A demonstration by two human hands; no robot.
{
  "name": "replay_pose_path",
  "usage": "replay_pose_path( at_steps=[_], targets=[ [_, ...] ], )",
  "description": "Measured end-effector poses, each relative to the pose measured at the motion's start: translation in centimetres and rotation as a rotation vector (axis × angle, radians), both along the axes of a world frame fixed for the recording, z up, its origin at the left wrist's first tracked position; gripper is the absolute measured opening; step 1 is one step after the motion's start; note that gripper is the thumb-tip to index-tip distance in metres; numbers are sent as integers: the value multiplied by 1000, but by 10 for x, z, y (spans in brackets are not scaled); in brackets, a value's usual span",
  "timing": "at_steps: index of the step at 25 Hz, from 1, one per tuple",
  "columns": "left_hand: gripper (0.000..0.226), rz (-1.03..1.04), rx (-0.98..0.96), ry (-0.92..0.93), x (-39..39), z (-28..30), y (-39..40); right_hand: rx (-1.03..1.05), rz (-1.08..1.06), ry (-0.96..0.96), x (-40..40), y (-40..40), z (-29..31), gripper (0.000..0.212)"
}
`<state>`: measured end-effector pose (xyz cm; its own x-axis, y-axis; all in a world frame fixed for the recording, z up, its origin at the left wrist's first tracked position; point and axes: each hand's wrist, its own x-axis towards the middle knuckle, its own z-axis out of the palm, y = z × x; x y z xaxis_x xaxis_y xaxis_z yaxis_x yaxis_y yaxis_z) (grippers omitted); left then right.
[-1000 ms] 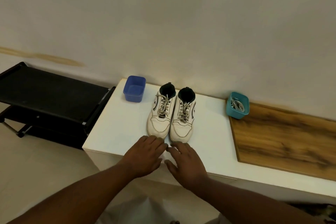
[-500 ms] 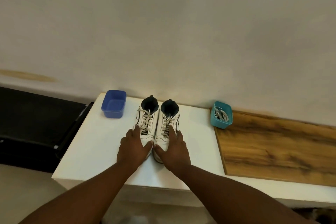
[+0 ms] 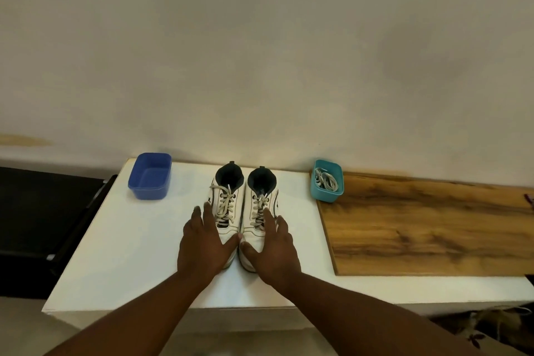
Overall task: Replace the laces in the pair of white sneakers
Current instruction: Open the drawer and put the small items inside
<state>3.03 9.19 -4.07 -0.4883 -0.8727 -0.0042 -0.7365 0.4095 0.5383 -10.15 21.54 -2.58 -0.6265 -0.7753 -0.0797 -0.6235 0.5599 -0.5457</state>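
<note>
Resting on the toes of the two sneakers, my left hand (image 3: 203,243) covers the left sneaker (image 3: 226,205) and my right hand (image 3: 273,246) the right sneaker (image 3: 260,208), fingers spread flat, pinching nothing. Both shoes stand side by side, touching, mid-table (image 3: 130,254), old laces (image 3: 225,202) threaded. Head view: sliding the pair toward me risks tipping it off the near edge, just behind my wrists. Room lies left toward the blue tub (image 3: 150,176); right, the teal tub (image 3: 328,182) with spare laces (image 3: 325,179) could be knocked by an elbow.
</note>
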Motion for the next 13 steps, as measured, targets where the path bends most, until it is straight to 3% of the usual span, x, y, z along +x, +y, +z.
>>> replay_pose_path(
  at_steps=[2,5,11,13],
  targets=[
    [106,-37,-93,-2,-5,-2,-6,-22,12,12,-4,-1,-2,96],
    [96,-95,-42,27,-14,-6,-8,-47,15,47,-7,-3,-6,93],
    [91,-25,-28,69,-24,-14,-3,-63,15,102,-14,-9,-16,91],
    [90,-20,-114,17,-21,-13,-5,-69,22,109,-15,-9,-16,91]
  ],
)
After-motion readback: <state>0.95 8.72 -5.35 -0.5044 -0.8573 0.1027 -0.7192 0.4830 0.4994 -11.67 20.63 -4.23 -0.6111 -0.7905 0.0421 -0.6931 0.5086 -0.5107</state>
